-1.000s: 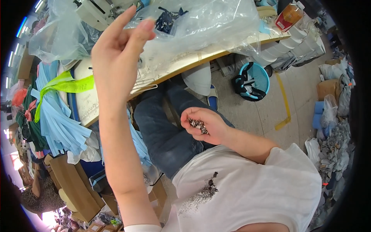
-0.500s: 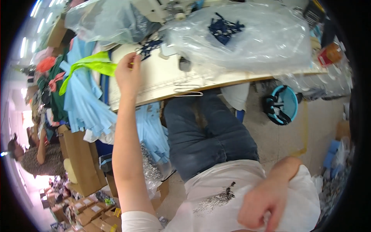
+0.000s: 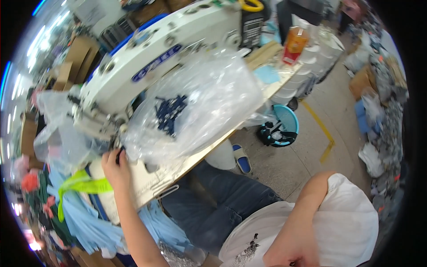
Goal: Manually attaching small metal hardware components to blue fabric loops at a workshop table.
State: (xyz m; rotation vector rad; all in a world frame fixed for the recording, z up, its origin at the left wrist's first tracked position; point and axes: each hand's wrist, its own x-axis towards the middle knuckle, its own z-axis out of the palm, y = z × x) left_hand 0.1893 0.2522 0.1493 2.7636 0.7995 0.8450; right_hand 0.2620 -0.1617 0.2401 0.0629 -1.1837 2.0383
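Observation:
My left hand [image 3: 116, 173] is at the sewing machine's [image 3: 147, 66] needle end, just above the white table [image 3: 142, 180]. Its fingers pinch a small dark strip [image 3: 119, 155], whose kind I cannot make out. Right of it, a clear plastic bag [image 3: 218, 93] is spread over the table with a tangle of navy strips [image 3: 171, 113] on it. My right hand [image 3: 296, 249] is held low against my white shirt, curled and partly cut off by the lower edge; what it holds, if anything, is hidden.
Neon-yellow fabric [image 3: 84, 187] and light blue cloth strips [image 3: 84, 220] hang at the left. An orange-labelled bottle [image 3: 295, 44] stands on the table's far right end. Below are a blue basket [image 3: 289, 122] and a slipper [image 3: 241, 159]. Scraps heap along the right [image 3: 387, 133].
My view has swung right and up, bringing the sewing machine into sight. My left hand has moved to the machine's needle end with the dark strip. My right hand has dropped toward the lower edge.

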